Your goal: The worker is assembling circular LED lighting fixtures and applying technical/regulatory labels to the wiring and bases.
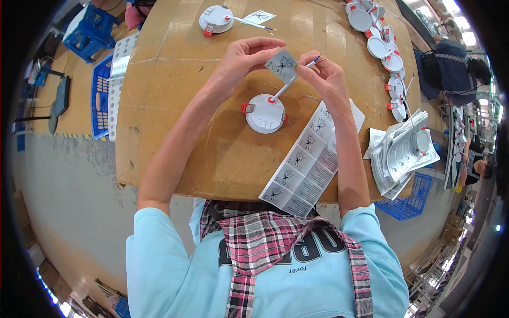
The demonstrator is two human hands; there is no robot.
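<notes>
Between my two hands is a small silver printed label [281, 64], next to the white cable [286, 87] of a round white downlight [265, 117]. My left hand [245, 59] pinches the label at its upper left edge. My right hand [324, 77] is closed round the cable near its blue-tipped wire end, by the label's right corner. The downlight lies on the table with its back up and red-tipped spring clips at its sides. A sheet of silver labels [302, 164] lies under my right forearm and reaches over the table's front edge.
Another downlight [216, 20] with a label on its cable lies at the far left. Several downlights [377, 47] are heaped along the right edge, beside a stack of label sheets [400, 153]. Blue crates [101, 100] stand beside the table. Other people [456, 69] are off to the right.
</notes>
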